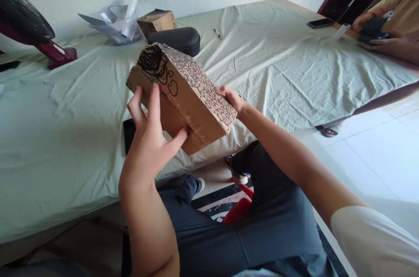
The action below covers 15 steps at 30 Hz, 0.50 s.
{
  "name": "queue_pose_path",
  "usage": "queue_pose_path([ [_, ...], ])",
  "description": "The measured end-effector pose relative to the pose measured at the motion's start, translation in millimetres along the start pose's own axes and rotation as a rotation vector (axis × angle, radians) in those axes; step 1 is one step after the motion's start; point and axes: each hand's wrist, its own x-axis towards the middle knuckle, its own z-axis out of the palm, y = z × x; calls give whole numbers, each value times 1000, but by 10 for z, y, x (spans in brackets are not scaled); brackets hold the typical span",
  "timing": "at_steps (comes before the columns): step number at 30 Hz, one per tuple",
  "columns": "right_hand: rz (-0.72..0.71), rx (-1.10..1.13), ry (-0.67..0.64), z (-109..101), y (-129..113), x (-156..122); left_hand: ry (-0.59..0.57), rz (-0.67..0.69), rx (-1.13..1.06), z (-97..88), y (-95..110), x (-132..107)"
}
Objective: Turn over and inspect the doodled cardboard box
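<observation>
I hold a brown cardboard box [193, 93] with black scribbled patterns, tilted in the air above the near edge of a table draped in a pale green sheet [65, 106]. My left hand [150, 133] grips the box's near left side, fingers up along its face and thumb pressed under its lower edge. My right hand [231, 98] holds the far right side, fingers curled behind it. A dark flat object [128, 133] lies on the sheet under the box, mostly hidden by my left hand.
At the back of the table lie a black oval case [178, 39], a small cardboard box [157, 21], crumpled clear plastic [114, 21] and a pen [217, 32]. A fan [26, 23] stands far left. Another person's hands [376, 34] hold a dark device at right, near a phone [320, 23].
</observation>
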Motion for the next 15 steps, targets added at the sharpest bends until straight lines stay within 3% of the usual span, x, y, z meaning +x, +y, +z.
queue_pose_path([
  [15, 50, 21, 37, 13, -64, -6, -4, -71, 39, 55, 155, -36],
])
